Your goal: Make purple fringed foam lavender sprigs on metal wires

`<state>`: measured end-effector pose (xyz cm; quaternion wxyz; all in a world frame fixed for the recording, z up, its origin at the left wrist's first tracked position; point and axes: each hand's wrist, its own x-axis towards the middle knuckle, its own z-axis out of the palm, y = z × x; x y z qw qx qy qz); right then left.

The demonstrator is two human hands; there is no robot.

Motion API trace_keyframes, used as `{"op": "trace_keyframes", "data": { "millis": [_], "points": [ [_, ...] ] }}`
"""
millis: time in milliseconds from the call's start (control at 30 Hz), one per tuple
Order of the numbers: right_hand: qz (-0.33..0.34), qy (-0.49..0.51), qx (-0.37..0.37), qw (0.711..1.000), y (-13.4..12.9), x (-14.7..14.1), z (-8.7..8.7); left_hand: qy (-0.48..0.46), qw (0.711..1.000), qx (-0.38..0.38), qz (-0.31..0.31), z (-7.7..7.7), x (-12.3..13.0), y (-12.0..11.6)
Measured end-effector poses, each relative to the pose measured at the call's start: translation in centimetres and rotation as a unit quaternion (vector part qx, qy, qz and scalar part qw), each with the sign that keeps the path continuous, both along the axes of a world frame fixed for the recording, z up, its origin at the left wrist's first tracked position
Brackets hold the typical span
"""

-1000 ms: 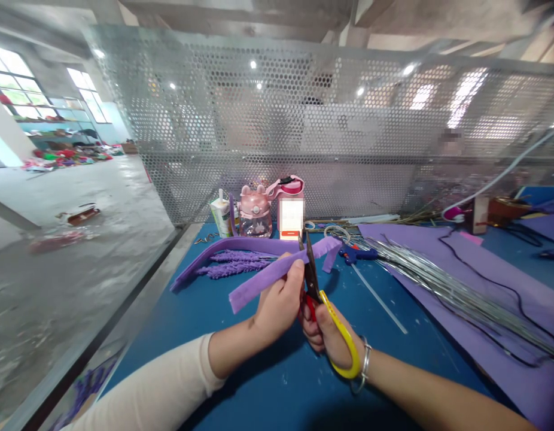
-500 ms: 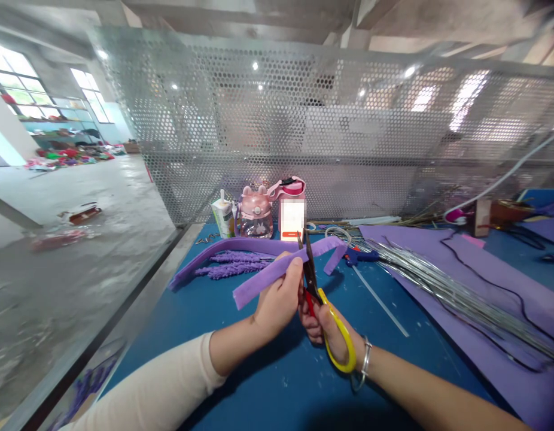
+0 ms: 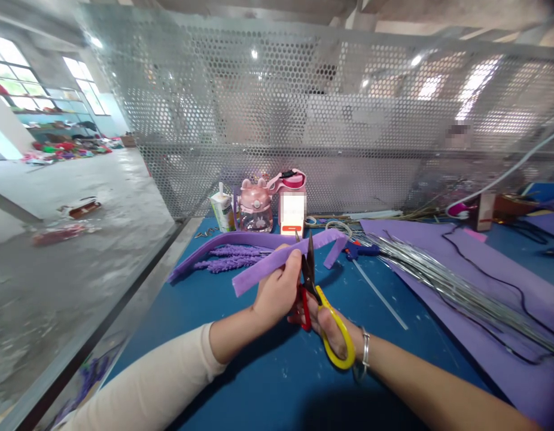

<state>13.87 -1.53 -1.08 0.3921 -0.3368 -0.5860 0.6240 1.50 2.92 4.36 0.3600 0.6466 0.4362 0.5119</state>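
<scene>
Now the left hand [image 3: 277, 290] pinches a purple strip [image 3: 259, 272] above the blue table [image 3: 254, 371]. Close beside it, the right hand [image 3: 333, 329] is wrapped round the scissors [image 3: 309, 280]. The 2 blades are apart, with the strip between them. Behind, a drink box [image 3: 222, 215] has green print and a bright screen [image 3: 292, 209] has a red button, too blurry to read.

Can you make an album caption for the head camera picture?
The left hand holds a purple strip, the right hand open scissors, above a blue table.
</scene>
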Motion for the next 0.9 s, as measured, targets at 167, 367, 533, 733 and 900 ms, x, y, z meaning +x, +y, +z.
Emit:
{"op": "trace_keyframes", "data": {
  "millis": [167,367,533,733,900],
  "points": [
    [0.015,0.012,0.027,0.999,0.1,-0.1,0.2,0.011,1.0,0.005,0.0,-0.1,0.0,0.0],
    [0.016,0.013,0.023,1.0,-0.1,0.0,0.5,0.047,0.999,0.011,0.014,0.3,-0.2,-0.2],
    [0.021,0.014,0.03,0.999,-0.1,0.0,0.6,0.067,0.997,0.035,0.01,0.5,-0.2,-0.2],
    [-0.001,0.021,0.028,0.999,-0.1,-0.2,0.8,0.069,0.996,0.048,-0.01,0.4,-0.2,-0.2],
    [-0.003,0.039,0.035,0.999,-0.1,-0.1,-0.3,0.056,0.998,0.036,-0.008,0.2,-0.1,-0.2]
  ]
}}
